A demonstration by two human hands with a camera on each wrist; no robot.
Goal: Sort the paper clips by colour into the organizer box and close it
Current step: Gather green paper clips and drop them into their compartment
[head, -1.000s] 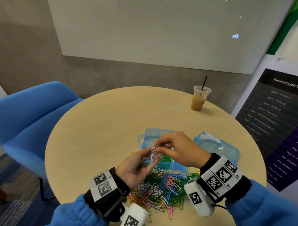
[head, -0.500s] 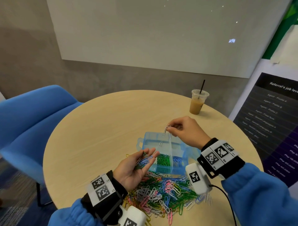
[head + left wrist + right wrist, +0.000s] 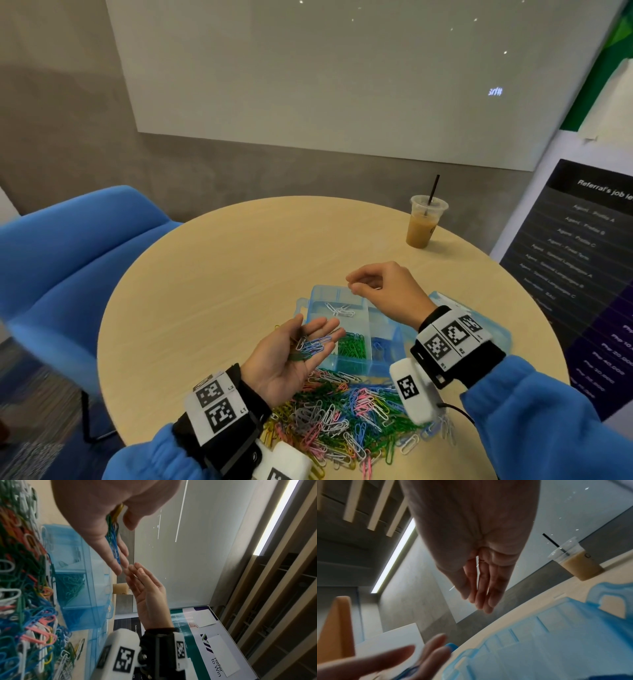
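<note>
My left hand (image 3: 318,328) lies palm up beside the box, its fingers (image 3: 114,558) straight, with a few blue, green and white clips (image 3: 310,346) resting on the palm. My right hand (image 3: 352,285) hovers over the far end of the translucent blue organizer box (image 3: 322,296), loosely relaxed and holding nothing; the right wrist view shows its fingers (image 3: 481,588) straight. Inside the box lie white clips (image 3: 339,310), green clips (image 3: 351,346) and blue clips (image 3: 378,344) in separate compartments. A mixed pile of clips (image 3: 342,414) sits at the near table edge.
The box lid (image 3: 501,337) lies open to the right, partly behind my right wrist. An iced coffee cup with a straw (image 3: 423,229) stands at the far right of the round table. A blue chair (image 3: 68,274) is on the left and a poster (image 3: 582,274) on the right.
My right hand picked white clips from my left palm, carried them over the box and let them fall into the far-left compartment. The left hand stayed palm up.
</note>
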